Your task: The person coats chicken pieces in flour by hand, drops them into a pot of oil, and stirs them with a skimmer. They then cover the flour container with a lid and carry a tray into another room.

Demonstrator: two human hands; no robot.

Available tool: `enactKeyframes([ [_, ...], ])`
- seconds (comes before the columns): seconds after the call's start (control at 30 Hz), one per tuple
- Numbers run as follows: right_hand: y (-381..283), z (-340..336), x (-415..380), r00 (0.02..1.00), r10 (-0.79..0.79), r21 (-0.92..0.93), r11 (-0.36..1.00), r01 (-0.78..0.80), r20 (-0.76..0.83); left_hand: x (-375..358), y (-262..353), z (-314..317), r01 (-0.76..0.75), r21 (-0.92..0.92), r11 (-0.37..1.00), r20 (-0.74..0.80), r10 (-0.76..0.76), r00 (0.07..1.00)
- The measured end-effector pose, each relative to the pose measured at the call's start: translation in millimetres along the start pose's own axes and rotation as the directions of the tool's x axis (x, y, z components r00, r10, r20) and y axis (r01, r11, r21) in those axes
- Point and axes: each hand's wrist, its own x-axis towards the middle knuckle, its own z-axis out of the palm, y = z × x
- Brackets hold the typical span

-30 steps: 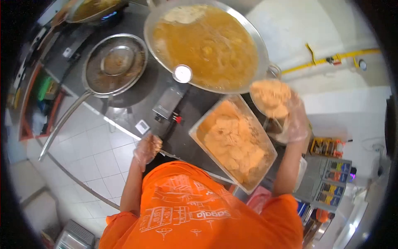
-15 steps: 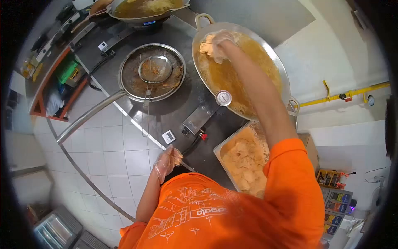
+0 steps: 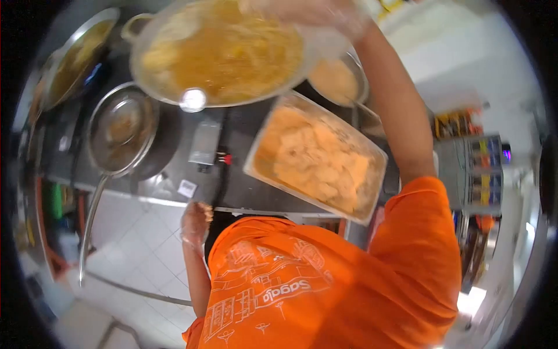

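My right hand, in a clear plastic glove, is at the top edge over the far right rim of a wide pan of hot oil. Motion smears its fingers. Pale pieces fry at the pan's left side, and a round dial thermometer sits on the near rim. Low at the counter's front edge hangs my gloved left hand, fingers curled, with orange-brown crumbly coating at the fingertips; what they close on is unclear. Between the pan and my body lies a rectangular tray of orange coated pieces.
A long-handled round strainer with a smaller sieve rests at left. Behind the tray stands a pot of orange mix. A second oil pan is far left; a small white timer lies near the front edge.
My view has turned right, bringing the whole tray and the pot into sight. My right hand has moved from the pan's left side, where it held a coated piece, to its right side.
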Motion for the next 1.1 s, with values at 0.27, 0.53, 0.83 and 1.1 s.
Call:
enactKeyframes([
  [0.27,200.6,290.4,-322.5,0.491,0.799,-0.043,0.537,-0.843,0.346,16.7,1.2,36.8,0.176,0.039,0.984,-0.013,-0.176,0.984],
  [0.53,213.9,406.4,-392.4,0.579,0.787,-0.105,0.608,-0.787,0.213,47.7,9.9,137.9,-0.054,0.582,0.811,0.002,0.065,0.998],
  [0.83,279.9,420.9,-475.5,0.587,0.765,-0.141,0.633,-0.761,0.265,52.4,-4.8,168.0,-0.168,0.868,0.468,0.016,0.312,0.95],
  [1.1,224.0,395.6,-422.0,0.387,0.854,0.07,0.388,-0.919,0.348,38.9,-6.2,171.8,-0.039,0.815,0.578,-0.065,0.157,0.985],
])
